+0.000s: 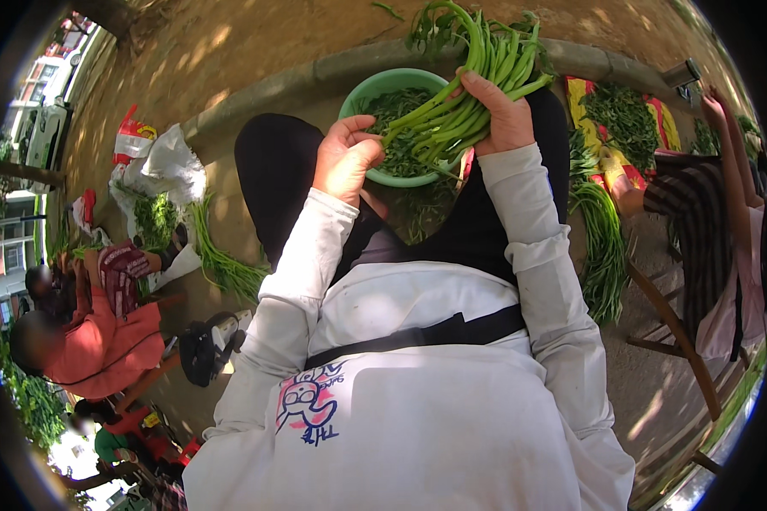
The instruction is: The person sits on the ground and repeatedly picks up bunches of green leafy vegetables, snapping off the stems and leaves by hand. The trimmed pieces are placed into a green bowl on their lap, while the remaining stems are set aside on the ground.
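Observation:
My right hand (507, 119) is wrapped round a thick bunch of long green leafy-vegetable stems (456, 123), with its thumb across the top. The stems slant from upper right to lower left, and some leaves hang at their far end. My left hand (343, 162) is closed, thumb against fingers, at the lower left tips of the stems. Beneath the bunch, between my knees, stands a round light-green basin (354, 95). Loose green leaves (392, 109) lie in it, partly hidden by the stems and my hands.
Long stems (601, 247) lie in a heap at right, near leaves on a red-and-yellow sack (660, 119). Another stem pile (222, 255) and a white sack (175, 166) lie at left. People sit on both sides; a concrete kerb (315, 75) runs beyond the basin.

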Action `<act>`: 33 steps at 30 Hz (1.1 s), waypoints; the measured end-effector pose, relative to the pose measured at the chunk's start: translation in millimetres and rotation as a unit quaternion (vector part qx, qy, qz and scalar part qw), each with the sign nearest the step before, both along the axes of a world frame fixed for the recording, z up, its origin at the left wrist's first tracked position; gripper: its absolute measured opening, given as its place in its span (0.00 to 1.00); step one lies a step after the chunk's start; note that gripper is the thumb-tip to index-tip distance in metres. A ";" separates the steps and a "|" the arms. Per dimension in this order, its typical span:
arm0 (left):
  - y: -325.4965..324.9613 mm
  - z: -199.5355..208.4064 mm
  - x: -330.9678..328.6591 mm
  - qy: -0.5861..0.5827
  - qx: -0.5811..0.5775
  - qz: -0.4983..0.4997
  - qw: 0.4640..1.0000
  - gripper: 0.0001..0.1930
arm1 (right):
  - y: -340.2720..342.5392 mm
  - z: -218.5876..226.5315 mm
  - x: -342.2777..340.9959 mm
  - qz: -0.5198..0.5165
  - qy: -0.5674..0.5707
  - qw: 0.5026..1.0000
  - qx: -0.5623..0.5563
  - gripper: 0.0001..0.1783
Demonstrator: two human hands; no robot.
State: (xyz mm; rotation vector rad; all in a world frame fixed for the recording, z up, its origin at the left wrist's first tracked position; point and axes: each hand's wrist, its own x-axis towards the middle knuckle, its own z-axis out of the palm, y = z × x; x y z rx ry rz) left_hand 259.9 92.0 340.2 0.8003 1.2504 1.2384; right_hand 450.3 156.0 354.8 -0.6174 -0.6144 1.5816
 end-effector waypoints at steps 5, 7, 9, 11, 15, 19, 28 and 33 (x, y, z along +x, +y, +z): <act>3.1 -1.9 -6.9 -0.070 -0.053 0.050 0.995 0.16 | -0.2 0.7 -2.5 0.005 -0.004 1.000 -0.007 0.09; 3.8 -6.7 -11.6 -0.141 -0.056 0.051 0.987 0.15 | -1.1 0.9 -2.7 0.004 0.000 1.000 -0.007 0.09; 3.9 -7.9 -15.7 -0.206 -0.068 0.057 0.974 0.13 | -0.8 0.9 -3.4 0.004 0.005 1.000 -0.011 0.09; 5.2 -8.6 -17.9 -0.269 -0.089 0.064 0.957 0.12 | 0.0 -0.5 -3.3 -0.001 0.008 1.000 -0.019 0.09; 16.6 -15.4 -20.9 -0.284 -0.066 0.055 0.955 0.11 | -0.1 0.9 0.2 -0.009 0.003 1.000 -0.015 0.09; 39.4 -21.6 -22.1 -0.285 -0.064 0.126 0.948 0.13 | 1.1 7.1 10.4 -0.040 0.004 0.999 -0.015 0.08; 64.5 -36.3 -40.9 0.216 0.041 0.021 0.975 0.14 | 9.2 10.2 20.4 -0.066 0.037 0.997 -0.016 0.08; 23.4 20.3 -0.6 0.108 0.115 -0.072 0.985 0.17 | 8.3 8.1 19.7 -0.061 0.023 0.998 -0.017 0.08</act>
